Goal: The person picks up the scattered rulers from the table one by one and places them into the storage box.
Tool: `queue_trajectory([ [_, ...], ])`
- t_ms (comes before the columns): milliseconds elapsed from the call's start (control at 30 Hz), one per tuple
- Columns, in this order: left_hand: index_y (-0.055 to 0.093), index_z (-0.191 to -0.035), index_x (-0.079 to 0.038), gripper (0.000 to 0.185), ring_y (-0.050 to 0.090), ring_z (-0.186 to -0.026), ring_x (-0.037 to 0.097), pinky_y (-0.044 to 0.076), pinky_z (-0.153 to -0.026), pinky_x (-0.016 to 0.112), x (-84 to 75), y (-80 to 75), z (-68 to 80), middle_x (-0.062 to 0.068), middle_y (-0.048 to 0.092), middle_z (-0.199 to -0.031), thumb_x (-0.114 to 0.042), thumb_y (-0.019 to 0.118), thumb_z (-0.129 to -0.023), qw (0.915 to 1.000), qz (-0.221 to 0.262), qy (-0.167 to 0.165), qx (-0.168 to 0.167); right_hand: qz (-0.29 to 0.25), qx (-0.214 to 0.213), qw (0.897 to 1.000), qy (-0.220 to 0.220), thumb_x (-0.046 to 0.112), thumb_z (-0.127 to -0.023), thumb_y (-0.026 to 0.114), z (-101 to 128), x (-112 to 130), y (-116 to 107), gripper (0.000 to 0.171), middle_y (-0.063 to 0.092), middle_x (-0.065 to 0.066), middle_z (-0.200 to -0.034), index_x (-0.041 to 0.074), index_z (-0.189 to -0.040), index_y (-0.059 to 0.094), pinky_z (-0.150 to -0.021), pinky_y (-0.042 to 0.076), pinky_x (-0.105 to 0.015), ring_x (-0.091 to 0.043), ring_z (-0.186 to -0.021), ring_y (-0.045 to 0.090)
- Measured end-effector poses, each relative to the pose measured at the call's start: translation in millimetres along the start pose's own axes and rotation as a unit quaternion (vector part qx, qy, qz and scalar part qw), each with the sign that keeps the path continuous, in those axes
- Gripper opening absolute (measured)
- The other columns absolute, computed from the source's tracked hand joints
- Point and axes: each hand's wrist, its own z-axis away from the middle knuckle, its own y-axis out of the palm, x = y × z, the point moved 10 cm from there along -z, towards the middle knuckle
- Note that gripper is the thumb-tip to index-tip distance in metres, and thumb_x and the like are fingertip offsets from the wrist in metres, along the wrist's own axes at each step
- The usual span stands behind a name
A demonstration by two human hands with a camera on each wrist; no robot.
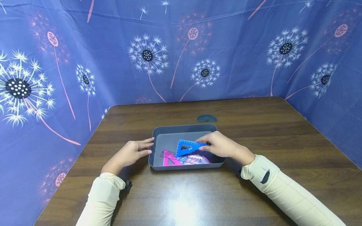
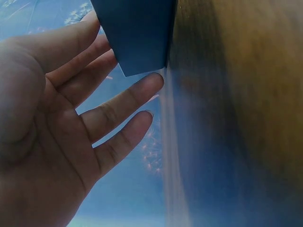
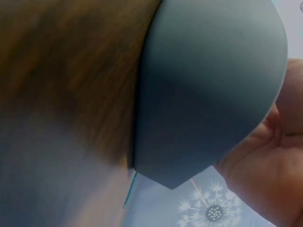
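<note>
A grey tray (image 1: 159,131) sits on the brown wooden table (image 1: 254,125). In it lie a pink set square (image 1: 168,158) and other clear drawing tools. My right hand (image 1: 217,145) reaches over the tray's right side and pinches a blue set square (image 1: 186,147) by its corner, holding it tilted above the others. My left hand (image 1: 133,152) rests with straight fingers against the tray's left wall; the left wrist view shows those fingers (image 2: 120,101) spread beside the tray's corner (image 2: 137,38). The right wrist view shows the tray's outer wall (image 3: 208,94) close up and part of my palm (image 3: 270,170).
A dark semicircular protractor (image 1: 207,118) lies on the table just behind the tray. Blue cloth with dandelion prints (image 1: 181,50) walls in the table at the back and on both sides. Bare wood lies to the right and in front.
</note>
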Motion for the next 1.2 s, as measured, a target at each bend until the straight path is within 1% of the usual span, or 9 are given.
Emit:
queue_trajectory([
  [100, 0.063, -0.132, 0.001, 0.039, 0.046, -0.136, 0.030, 0.040, -0.108, 0.050, -1.0, -0.5, -0.5, 0.008, 0.051, -0.147, -0.014, 0.067, -0.096, 1.0000, -0.001, 0.004, -0.001, -0.039, -0.026, 0.999, 0.027, 0.013, -0.091, 0.074, 0, -5, -6, 0.027, 0.072, 0.003, -0.083, 0.006, -0.116, 0.074, -0.051, 0.041, -0.023, -0.006, -0.058, 0.053],
  [267, 0.063, -0.131, 0.001, 0.039, 0.046, -0.136, 0.029, 0.040, -0.108, 0.050, -0.9, -1.2, -1.0, 0.007, 0.051, -0.147, -0.015, 0.067, -0.096, 1.0000, -0.004, 0.002, -0.001, -0.107, -0.054, 0.989, 0.082, 0.012, -0.092, 0.072, 1, -15, -12, 0.022, 0.072, -0.006, -0.074, 0.006, -0.112, 0.076, -0.047, 0.035, -0.024, -0.014, -0.063, 0.062],
  [433, 0.063, -0.132, 0.000, 0.039, 0.045, -0.136, 0.029, 0.039, -0.109, 0.050, -0.6, -1.4, -1.3, 0.006, 0.051, -0.148, -0.016, 0.067, -0.096, 1.0000, -0.007, 0.002, 0.001, -0.202, -0.076, 0.966, 0.144, 0.010, -0.092, 0.071, 5, -26, -14, 0.021, 0.074, -0.014, -0.083, 0.003, -0.111, 0.076, -0.064, 0.055, -0.033, -0.020, -0.069, 0.067],
  [500, 0.063, -0.132, 0.000, 0.039, 0.045, -0.137, 0.029, 0.039, -0.109, 0.050, -0.5, -1.3, -1.3, 0.006, 0.051, -0.148, -0.016, 0.066, -0.097, 1.0000, -0.008, 0.001, 0.001, -0.233, -0.077, 0.957, 0.158, 0.008, -0.092, 0.070, 6, -29, -13, 0.022, 0.074, -0.017, -0.088, 0.001, -0.112, 0.075, -0.074, 0.058, -0.042, -0.023, -0.072, 0.068],
  [567, 0.063, -0.132, 0.000, 0.039, 0.045, -0.137, 0.029, 0.038, -0.109, 0.050, -0.3, -1.2, -1.2, 0.006, 0.051, -0.148, -0.016, 0.066, -0.097, 1.0000, -0.008, 0.000, 0.001, -0.244, -0.069, 0.953, 0.165, 0.008, -0.091, 0.069, 6, -30, -9, 0.022, 0.074, -0.017, -0.089, 0.002, -0.112, 0.075, -0.075, 0.058, -0.045, -0.023, -0.072, 0.069],
  [767, 0.063, -0.132, 0.000, 0.039, 0.044, -0.137, 0.030, 0.038, -0.110, 0.051, -0.3, -1.3, -0.6, 0.005, 0.051, -0.148, -0.016, 0.066, -0.097, 1.0000, -0.007, -0.005, 0.001, -0.173, -0.008, 0.978, 0.121, 0.008, -0.092, 0.068, 2, -20, 5, 0.022, 0.072, -0.004, -0.078, 0.006, -0.113, 0.074, -0.060, 0.054, -0.034, -0.017, -0.068, 0.067],
  [900, 0.062, -0.133, 0.000, 0.040, 0.044, -0.138, 0.030, 0.038, -0.110, 0.051, -0.9, -1.4, -1.0, 0.005, 0.051, -0.148, -0.016, 0.067, -0.097, 1.0000, -0.002, -0.007, 0.003, -0.107, 0.016, 0.990, 0.085, 0.011, -0.092, 0.071, 1, -14, 12, 0.017, 0.070, 0.004, -0.078, 0.011, -0.108, 0.076, -0.059, 0.051, -0.028, -0.012, -0.066, 0.063],
  [1067, 0.062, -0.133, 0.000, 0.040, 0.044, -0.137, 0.030, 0.038, -0.109, 0.051, -1.1, -1.4, -0.9, 0.006, 0.051, -0.148, -0.015, 0.066, -0.097, 1.0000, -0.001, -0.003, 0.003, -0.044, 0.038, 0.997, 0.054, 0.015, -0.090, 0.074, 1, -8, 19, 0.015, 0.064, 0.009, -0.073, 0.013, -0.105, 0.077, -0.058, 0.045, -0.025, -0.007, -0.064, 0.052],
  [1200, 0.062, -0.133, 0.001, 0.040, 0.044, -0.137, 0.031, 0.039, -0.109, 0.050, -0.9, -0.8, -0.6, 0.007, 0.051, -0.148, -0.016, 0.066, -0.097, 1.0000, 0.001, 0.001, 0.003, -0.024, 0.048, 0.998, 0.035, 0.014, -0.088, 0.077, 2, -5, 22, 0.017, 0.064, 0.009, -0.074, 0.011, -0.104, 0.078, -0.060, 0.047, -0.023, -0.005, -0.067, 0.053],
])
